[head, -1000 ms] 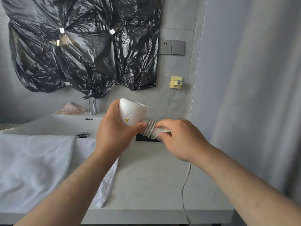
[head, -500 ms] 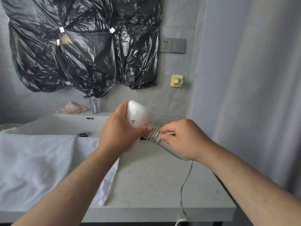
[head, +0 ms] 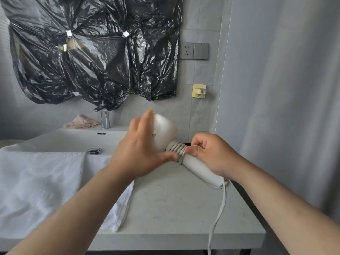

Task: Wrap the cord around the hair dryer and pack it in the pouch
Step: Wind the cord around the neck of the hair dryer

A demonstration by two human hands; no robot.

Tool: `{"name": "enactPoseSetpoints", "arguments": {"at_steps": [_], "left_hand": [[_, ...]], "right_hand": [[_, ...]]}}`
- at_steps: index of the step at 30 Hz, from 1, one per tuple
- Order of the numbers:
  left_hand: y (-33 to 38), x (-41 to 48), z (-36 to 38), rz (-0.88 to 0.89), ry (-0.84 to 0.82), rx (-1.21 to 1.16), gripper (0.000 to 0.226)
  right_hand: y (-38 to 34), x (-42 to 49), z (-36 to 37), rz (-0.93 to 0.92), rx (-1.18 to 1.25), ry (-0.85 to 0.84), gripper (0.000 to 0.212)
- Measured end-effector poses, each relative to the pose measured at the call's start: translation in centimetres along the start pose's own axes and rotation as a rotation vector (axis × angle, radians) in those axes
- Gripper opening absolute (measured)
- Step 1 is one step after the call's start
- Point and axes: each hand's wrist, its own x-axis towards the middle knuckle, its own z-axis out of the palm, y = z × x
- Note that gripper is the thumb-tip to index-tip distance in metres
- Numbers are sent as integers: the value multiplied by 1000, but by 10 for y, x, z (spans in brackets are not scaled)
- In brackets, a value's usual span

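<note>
right hand (head: pixel 211 153): curled round the dryer (head: pixel 163 131) handle, thumb pinning the last turn of cord (head: pixel 176 148) against it.
left hand (head: pixel 139 153): fingers straight and spread, palm against the dryer head, thumb tip at the coils. Blurred; not wrapped round anything.
dryer: held just above the counter (head: pixel 174 208), head up-left, handle down-right.
cord: several tight turns at the neck, where handle meets head. The rest leaves the handle's butt end and hangs over the counter's front edge. Plug out of view.
handling: dryer looks light, made of hard smooth plastic, so probably slippery on the rounded head. Best hold is the handle, thumb on the coil. Cord looks springy; I expect the turns to loosen if that thumb lifts.
progress: wrap partway by my read, with plenty of slack left.
pouch: can't pick it out. There's a dark shape behind the coils; can't tell what it is.
around: towel (head: pixel 36 181) to the left, draped over the sink (head: pixel 73 138) edge.
</note>
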Motion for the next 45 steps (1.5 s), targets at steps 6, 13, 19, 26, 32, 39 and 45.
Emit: {"name": "enactPoseSetpoints", "arguments": {"at_steps": [6,13,19,26,32,39,45], "left_hand": [[18,-7,8,61,18,366,153],[17,-2,13,133,59,375,134],[15,2,7,-14,63,133,132],[-4,9,2,-188,-36,-267,81],[5,14,-16,-32,-69,0,86],[-4,16,-26,10,-154,-210,87],[-3,13,-23,-8,-138,-417,65]], "right_hand": [[1,-1,0,47,85,24,29],[8,-2,-4,124,339,-39,34],[9,-4,-5,134,449,-69,32],[6,-2,-7,82,169,-80,32],[-4,-4,-6,153,126,-164,26],[-1,-13,-10,109,391,-331,8],[9,-14,-5,135,631,-321,15]]}}
